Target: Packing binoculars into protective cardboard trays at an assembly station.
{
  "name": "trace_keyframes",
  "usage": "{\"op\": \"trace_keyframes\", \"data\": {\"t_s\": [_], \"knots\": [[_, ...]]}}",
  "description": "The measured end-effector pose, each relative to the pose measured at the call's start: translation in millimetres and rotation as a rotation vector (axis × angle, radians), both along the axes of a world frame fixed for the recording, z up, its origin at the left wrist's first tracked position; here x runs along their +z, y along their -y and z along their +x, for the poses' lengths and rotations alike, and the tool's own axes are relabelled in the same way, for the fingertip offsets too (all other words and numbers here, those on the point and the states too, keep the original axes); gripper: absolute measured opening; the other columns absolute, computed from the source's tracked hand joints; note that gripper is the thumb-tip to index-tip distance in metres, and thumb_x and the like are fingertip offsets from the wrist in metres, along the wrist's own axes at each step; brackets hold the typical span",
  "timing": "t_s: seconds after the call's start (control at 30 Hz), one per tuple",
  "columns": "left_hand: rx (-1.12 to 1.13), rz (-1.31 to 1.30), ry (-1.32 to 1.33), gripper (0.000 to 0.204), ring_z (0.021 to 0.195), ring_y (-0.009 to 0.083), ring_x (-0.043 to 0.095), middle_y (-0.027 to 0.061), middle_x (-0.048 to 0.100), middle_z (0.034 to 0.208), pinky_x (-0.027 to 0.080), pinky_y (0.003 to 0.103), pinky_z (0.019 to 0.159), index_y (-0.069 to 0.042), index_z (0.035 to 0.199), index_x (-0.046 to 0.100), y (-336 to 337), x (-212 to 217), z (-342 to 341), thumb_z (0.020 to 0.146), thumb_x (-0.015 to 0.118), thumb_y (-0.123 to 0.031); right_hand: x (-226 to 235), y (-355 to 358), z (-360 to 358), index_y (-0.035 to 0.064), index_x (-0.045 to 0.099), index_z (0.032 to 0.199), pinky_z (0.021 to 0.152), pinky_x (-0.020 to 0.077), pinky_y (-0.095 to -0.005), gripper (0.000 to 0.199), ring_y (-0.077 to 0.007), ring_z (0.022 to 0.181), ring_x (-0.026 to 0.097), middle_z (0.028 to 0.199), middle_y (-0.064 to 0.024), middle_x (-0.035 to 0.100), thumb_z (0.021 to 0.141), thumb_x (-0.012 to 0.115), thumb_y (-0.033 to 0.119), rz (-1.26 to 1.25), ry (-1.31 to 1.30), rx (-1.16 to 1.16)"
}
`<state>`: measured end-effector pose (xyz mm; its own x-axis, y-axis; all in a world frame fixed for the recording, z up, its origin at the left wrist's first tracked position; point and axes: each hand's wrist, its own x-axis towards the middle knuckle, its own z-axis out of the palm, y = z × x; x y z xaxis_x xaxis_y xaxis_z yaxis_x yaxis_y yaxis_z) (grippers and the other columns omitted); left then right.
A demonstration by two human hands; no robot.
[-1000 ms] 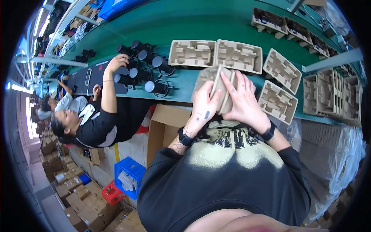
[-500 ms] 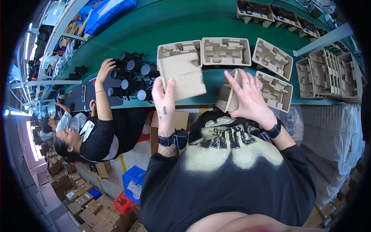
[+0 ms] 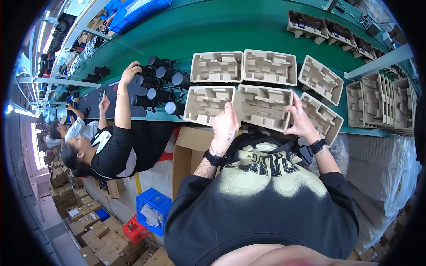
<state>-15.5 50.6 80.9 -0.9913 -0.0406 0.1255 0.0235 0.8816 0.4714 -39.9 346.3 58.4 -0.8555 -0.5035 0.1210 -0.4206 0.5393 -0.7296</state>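
- Tray (image 3: 265,104) held at its right end by our right hand (image 3: 301,119)
- Neighbouring tray (image 3: 205,104) at our left hand (image 3: 226,123), whose grip we cannot quite tell

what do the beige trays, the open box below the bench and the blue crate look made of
Beige trays: probably moulded paper pulp, matte, judging by the dull surface and rounded, formed pockets.
Open box: likely cardboard, plain brown and unglossy, with flat folded flaps.
Blue crate: apparently rigid plastic, smooth, given its even colour.
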Motion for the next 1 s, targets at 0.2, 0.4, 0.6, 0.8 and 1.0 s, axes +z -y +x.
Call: {"op": "trace_keyframes", "data": {"t_s": [0.2, 0.4, 0.6, 0.8, 1.0], "knots": [[0.091, 0.059, -0.020, 0.021, 0.067, 0.0407, 0.061, 0.0224, 0.060, 0.071, 0.048, 0.047, 0.060, -0.003, 0.104, 0.054, 3, -5, 5, 0.087, 0.057, -0.016, -13, -14, -13, 0.0112, 0.042, 0.103, 0.105, 0.0351, -0.0444, 0.074, -0.0464, 0.132, 0.027, 0.148, -0.0268, 0.012, 0.046, 0.087, 0.026, 0.031, -0.018, -0.028], [0.240, 0.180, -0.114, 0.022, 0.073, 0.0386, 0.064, 0.0202, 0.064, 0.075, 0.050, 0.045, 0.062, -0.003, 0.106, 0.054, 6, -2, 8, 0.088, 0.056, -0.014, -28, -9, -11, 0.0128, 0.042, 0.119, 0.105, 0.0355, -0.0458, 0.084, -0.0453, 0.132, 0.028, 0.150, -0.0249, 0.008, 0.050, 0.088, 0.029, -0.070, 0.075, -0.073], [0.309, 0.387, -0.097, 0.021, 0.082, 0.0370, 0.065, 0.0201, 0.065, 0.088, 0.050, 0.039, 0.073, -0.002, 0.107, 0.056, 3, -3, 22, 0.088, 0.055, -0.011, 7, -49, 20, 0.0159, 0.028, 0.141, 0.111, 0.0238, -0.0453, 0.105, -0.0438, 0.138, 0.016, 0.152, -0.0216, 0.007, 0.050, 0.083, 0.019, 0.534, 0.045, -0.219], [0.297, 0.173, -0.158, 0.022, 0.075, 0.0408, 0.063, 0.0222, 0.064, 0.082, 0.049, 0.045, 0.063, -0.003, 0.106, 0.054, -10, 2, 9, 0.087, 0.056, -0.013, 5, -141, 45, 0.0137, 0.039, 0.136, 0.111, 0.0270, -0.0450, 0.082, -0.0367, 0.138, 0.022, 0.153, -0.0130, 0.015, 0.059, 0.061, -0.005, 0.418, 0.243, -0.157], [0.250, -0.123, -0.116, 0.023, 0.064, 0.0382, 0.062, 0.0197, 0.062, 0.070, 0.048, 0.046, 0.057, -0.004, 0.106, 0.054, -14, -2, -15, 0.086, 0.057, -0.015, 2, -149, 42, 0.0112, 0.049, 0.127, 0.107, 0.0349, -0.0404, 0.071, -0.0314, 0.134, 0.034, 0.151, -0.0075, 0.026, 0.062, 0.046, -0.016, 0.256, 0.285, 0.032]]}}
